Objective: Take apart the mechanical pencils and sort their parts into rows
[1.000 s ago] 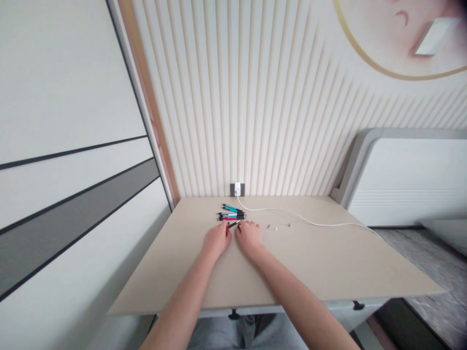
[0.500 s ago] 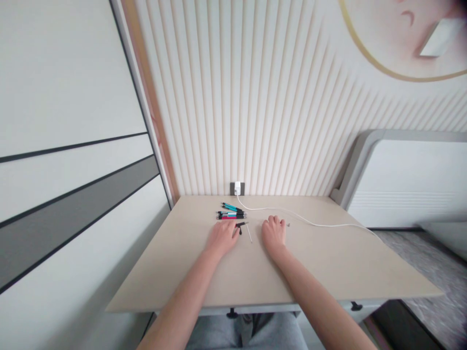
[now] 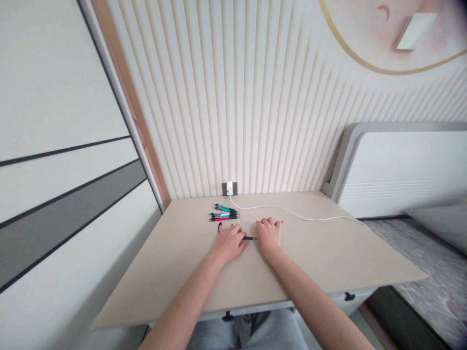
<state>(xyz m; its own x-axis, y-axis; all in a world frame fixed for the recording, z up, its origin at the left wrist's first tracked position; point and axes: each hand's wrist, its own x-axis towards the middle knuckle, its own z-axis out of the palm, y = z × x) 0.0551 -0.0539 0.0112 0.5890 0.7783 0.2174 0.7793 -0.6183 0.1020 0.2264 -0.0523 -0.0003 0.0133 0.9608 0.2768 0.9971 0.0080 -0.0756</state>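
Note:
My left hand (image 3: 230, 242) rests on the table with its fingers closed on a dark pen piece (image 3: 250, 238), whose tip points right toward my other hand. Just beyond the left fingers lies a short red and black pen piece (image 3: 219, 227). The end of a thin white stick (image 3: 240, 223), like a refill, shows behind that hand, the rest of it covered. My right hand (image 3: 269, 236) lies on the table with fingers curled under; anything inside is hidden. By its fingertips is a tiny grey bit (image 3: 281, 221). Several pens (image 3: 224, 215), teal, white and red with black grips, lie farther back.
The beige table (image 3: 314, 262) reaches the ribbed wall. A white charger (image 3: 229, 188) sits in the wall socket, and its white cable (image 3: 292, 213) runs right across the tabletop. A white cabinet (image 3: 73, 243) stands at left, a bed headboard (image 3: 397, 170) at right.
My left hand has moved right and nearer, taking the dark pen piece away from the pens. The red piece now shows, and the white stick is mostly covered. The view has shifted slightly.

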